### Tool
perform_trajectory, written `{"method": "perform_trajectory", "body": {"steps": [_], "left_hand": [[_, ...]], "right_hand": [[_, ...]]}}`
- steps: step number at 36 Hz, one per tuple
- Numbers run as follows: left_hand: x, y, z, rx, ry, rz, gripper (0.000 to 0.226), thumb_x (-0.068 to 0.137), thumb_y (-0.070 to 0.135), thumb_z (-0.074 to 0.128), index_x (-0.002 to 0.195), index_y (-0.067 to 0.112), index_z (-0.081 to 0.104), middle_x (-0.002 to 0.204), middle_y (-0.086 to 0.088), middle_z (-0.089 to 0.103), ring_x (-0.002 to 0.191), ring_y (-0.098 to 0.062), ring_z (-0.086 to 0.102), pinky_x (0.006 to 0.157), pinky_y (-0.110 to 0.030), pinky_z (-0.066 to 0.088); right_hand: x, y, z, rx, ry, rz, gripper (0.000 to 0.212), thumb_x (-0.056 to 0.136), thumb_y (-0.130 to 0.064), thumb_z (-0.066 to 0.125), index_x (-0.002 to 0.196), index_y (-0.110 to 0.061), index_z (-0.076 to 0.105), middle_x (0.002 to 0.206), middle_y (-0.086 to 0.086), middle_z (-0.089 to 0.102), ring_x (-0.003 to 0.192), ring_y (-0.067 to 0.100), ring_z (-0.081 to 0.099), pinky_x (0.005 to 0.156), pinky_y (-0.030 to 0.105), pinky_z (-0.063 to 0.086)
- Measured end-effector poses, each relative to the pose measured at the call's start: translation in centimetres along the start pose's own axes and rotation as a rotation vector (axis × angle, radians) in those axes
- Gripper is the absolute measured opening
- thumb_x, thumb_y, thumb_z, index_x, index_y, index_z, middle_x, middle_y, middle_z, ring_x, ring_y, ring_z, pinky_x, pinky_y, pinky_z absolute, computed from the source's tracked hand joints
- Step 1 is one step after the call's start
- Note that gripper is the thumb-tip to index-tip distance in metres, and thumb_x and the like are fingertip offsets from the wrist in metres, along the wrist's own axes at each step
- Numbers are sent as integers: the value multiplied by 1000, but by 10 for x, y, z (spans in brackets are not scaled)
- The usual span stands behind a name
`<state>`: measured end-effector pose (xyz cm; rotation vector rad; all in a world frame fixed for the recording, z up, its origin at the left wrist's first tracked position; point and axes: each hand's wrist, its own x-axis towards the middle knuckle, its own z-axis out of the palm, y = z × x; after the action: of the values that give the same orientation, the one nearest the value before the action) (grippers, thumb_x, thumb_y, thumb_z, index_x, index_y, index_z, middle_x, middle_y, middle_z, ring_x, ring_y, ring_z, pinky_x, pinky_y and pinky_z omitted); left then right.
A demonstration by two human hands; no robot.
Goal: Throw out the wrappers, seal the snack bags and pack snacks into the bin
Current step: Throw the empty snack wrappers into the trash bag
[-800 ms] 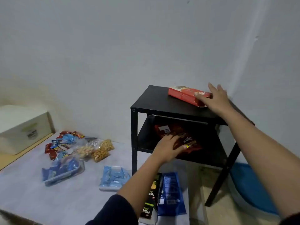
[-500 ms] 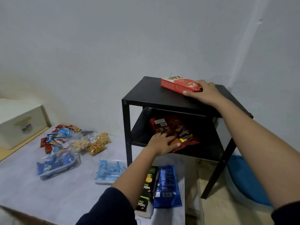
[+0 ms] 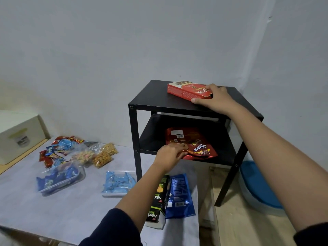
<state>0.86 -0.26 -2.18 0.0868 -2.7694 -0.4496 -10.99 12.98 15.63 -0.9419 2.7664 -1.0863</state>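
Observation:
A red snack box (image 3: 188, 91) lies on top of a black two-tier side table (image 3: 159, 101); my right hand (image 3: 213, 98) grips its near end, thumb under the edge. On the lower shelf lies a dark red snack bag (image 3: 195, 144), and my left hand (image 3: 170, 155) pinches its front left edge. On the grey mat (image 3: 53, 206) lie a black-green snack box (image 3: 158, 199) and a blue snack bag (image 3: 179, 196), just below my left forearm.
Further left on the mat: a clear tray of blue packets (image 3: 60, 176), a flat pack of light-blue packets (image 3: 118, 183), bags of nuts (image 3: 99, 154) and a pile of small red and blue wrappers (image 3: 56, 150). A white bin (image 3: 19, 137) stands far left. A blue-lidded tub (image 3: 257, 187) sits behind the table's right leg.
My right hand has closed around the end of the red box. My left hand has slid to the front edge of the dark red bag and pinched it.

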Motion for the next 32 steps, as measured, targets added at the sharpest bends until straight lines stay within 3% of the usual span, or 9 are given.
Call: {"method": "perform_trajectory", "body": {"steps": [6,11,14,17,19,21,23,27,32], "left_hand": [[-16,7,-14,74,170,27,38,97,37,38,133,30,47,115,-4,67,98,-24,65,72,-37,54],[-45,13,-46,71,261,122,44,90,41,31,134,35,34,67,-8,68,50,-25,62,40,-32,49],[-66,14,-70,72,313,152,49,91,40,30,138,43,16,73,-8,68,57,-25,62,47,-37,51],[-98,9,-97,-20,322,156,62,90,32,47,143,42,15,97,-4,70,73,-23,66,57,-32,54],[-125,3,-115,-136,292,91,62,86,40,50,143,39,23,110,-1,68,87,-20,67,70,-32,57],[-154,-2,-136,-282,305,-46,50,87,50,44,131,26,48,108,-5,69,91,-21,68,76,-35,57],[-184,-10,-154,-289,364,-114,40,92,43,49,117,13,59,104,-9,70,90,-24,68,76,-35,56],[-250,-31,-185,-257,480,-167,51,88,46,42,115,6,59,106,-11,66,92,-25,65,76,-34,54],[-352,-69,-208,-449,597,-406,27,91,19,57,117,11,56,110,-1,64,100,-11,64,80,-24,54]], "right_hand": [[-18,-3,-3,20,18,-23,81,74,-57,66,140,-24,33,141,12,28,126,29,41,102,37,36],[-43,-16,-8,94,54,-40,74,75,-55,67,137,-23,41,134,11,35,120,25,44,92,29,35],[-63,-31,-8,106,68,-63,76,72,-59,67,135,-23,44,134,10,42,119,24,47,97,32,39],[-85,-54,-4,106,55,-92,89,59,-74,63,132,-25,48,130,9,48,115,23,51,98,38,44],[-98,-72,2,115,62,-119,89,57,-76,62,130,-25,50,128,9,50,112,23,53,95,37,46],[-111,-94,12,127,60,-154,76,68,-66,65,130,-24,50,129,11,49,112,24,52,93,34,45],[-124,-118,26,149,60,-192,68,74,-57,65,130,-22,49,130,10,49,112,23,52,88,30,42],[-151,-168,66,239,0,-265,64,78,-50,66,131,-18,49,129,6,50,107,19,52,83,25,39],[-194,-236,139,330,-131,-340,62,79,-50,65,129,-16,50,119,2,53,101,16,50,82,27,39]]}}
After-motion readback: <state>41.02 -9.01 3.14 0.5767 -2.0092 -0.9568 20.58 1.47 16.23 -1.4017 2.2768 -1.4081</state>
